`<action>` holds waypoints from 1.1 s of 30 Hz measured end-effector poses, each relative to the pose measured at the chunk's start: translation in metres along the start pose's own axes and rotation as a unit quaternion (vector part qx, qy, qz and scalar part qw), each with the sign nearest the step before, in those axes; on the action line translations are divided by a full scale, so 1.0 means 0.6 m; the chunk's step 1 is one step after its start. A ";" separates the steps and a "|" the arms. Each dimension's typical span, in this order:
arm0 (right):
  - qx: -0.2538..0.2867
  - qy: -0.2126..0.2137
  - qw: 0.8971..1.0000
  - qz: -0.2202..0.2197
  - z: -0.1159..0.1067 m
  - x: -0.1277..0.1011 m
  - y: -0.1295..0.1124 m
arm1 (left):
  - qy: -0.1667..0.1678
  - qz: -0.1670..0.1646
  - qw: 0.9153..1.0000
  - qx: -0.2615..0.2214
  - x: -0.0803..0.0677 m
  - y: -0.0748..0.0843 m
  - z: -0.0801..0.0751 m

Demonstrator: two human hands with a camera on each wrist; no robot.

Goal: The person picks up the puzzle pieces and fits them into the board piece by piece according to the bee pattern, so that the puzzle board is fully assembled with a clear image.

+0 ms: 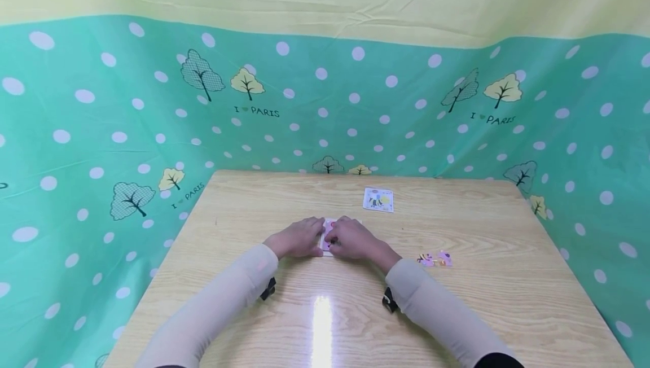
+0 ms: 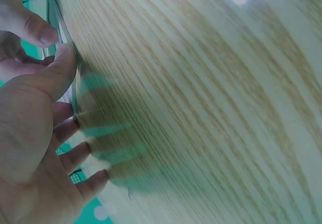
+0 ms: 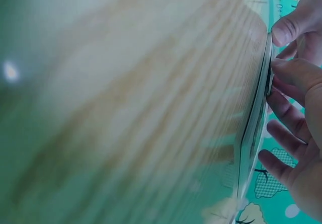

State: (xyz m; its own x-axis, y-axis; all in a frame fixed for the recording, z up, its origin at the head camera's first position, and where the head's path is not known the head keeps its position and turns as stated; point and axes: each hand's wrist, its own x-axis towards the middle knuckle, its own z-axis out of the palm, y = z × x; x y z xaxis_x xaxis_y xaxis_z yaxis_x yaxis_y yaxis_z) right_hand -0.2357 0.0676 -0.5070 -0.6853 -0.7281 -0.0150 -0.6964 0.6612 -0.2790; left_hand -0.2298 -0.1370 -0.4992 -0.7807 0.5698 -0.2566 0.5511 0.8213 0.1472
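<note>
Puzzle board [image 1: 329, 236] flat between both hands: left hand [image 1: 297, 238] at 9 o'clock, right hand [image 1: 355, 240] at 3, fingers [image 3: 287, 28] pinching its edges.

Head view: bright, even overhead light is falling on the table [image 1: 457, 311]; a white glare streak is showing near its front edge; straight lines are bowing toward the frame edges. Wrist views: the wood grain is smearing out of focus, with soft glare spots and faint shadows.
</note>
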 end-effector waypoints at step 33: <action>-0.020 -0.045 0.999 0.005 -0.016 -0.019 -0.004 | -0.003 0.000 1.000 0.005 -0.002 0.005 -0.002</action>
State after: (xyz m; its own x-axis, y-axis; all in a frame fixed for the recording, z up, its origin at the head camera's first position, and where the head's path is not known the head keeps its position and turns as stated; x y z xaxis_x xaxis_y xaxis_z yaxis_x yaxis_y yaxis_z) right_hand -0.2283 0.0757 -0.4969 -0.6715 -0.7337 -0.1037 -0.6991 0.6737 -0.2396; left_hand -0.2276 -0.1355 -0.4973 -0.7790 0.5697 -0.2620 0.5540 0.8210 0.1381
